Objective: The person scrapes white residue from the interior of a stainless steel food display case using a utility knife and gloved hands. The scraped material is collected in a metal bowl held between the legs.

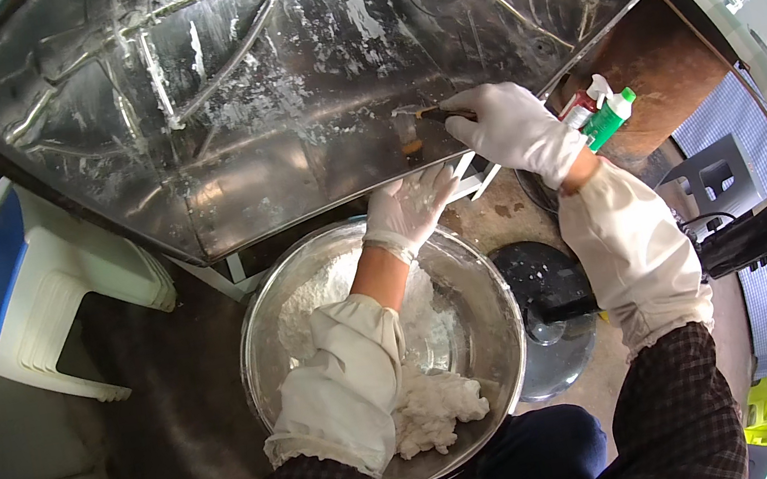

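Observation:
My right hand (pixel 512 123), in a white glove, grips the dark handle of a small scraper-like tool (pixel 429 112). Its light tip meets the shiny metal tabletop (pixel 251 223), which carries streaks and flakes of white residue. My left hand (pixel 410 208), also gloved, is held palm up with spread fingers just below the tabletop's near edge. Pale crumbs lie on that palm. Under my left forearm stands a large metal basin (pixel 511 340). It contains white powder (pixel 300 310) and a lumpy mass of white dough-like material (pixel 442 408).
Stacked plastic stools (pixel 58 294), the top one blue, stand at left. A green bottle (pixel 607 122) and a red bottle (pixel 576 107) are beyond my right wrist. A round black base (pixel 563 358) with a dark pole (pixel 761 222) stands right of the basin.

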Tool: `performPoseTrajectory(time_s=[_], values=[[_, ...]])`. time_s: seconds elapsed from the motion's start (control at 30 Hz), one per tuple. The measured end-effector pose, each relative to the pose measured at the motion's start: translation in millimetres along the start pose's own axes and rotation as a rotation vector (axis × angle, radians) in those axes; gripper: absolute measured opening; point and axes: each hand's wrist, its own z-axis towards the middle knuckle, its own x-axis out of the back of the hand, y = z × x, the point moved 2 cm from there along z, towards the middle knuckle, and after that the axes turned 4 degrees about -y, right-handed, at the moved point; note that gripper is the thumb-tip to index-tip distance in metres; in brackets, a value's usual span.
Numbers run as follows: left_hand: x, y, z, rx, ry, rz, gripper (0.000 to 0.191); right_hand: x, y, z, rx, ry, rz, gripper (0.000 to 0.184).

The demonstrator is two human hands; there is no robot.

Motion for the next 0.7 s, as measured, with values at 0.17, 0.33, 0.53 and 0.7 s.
performPoseTrajectory(time_s=[0.17,0.33,0.53,0.7], values=[[-6.0,-16.6,26.6,0.146,-0.108,-0.167,0.041,-1.0,15.3,50.2,0.034,0.327,-0.030,0.036],[-5.9,-20.5,30.8,0.125,-0.105,-0.103,0.037,-29.2,27.9,48.5,-0.138,0.125,-0.140,0.040],[-9.5,-25.8,23.3,0.068,-0.134,0.015,0.033,-18.2,16.6,-59.5,0.075,0.215,-0.002,0.030],[-2.9,-27.8,27.5,0.064,-0.261,0.026,0.034,-20.3,1.4,-30.2,0.149,0.319,0.078,0.034]])
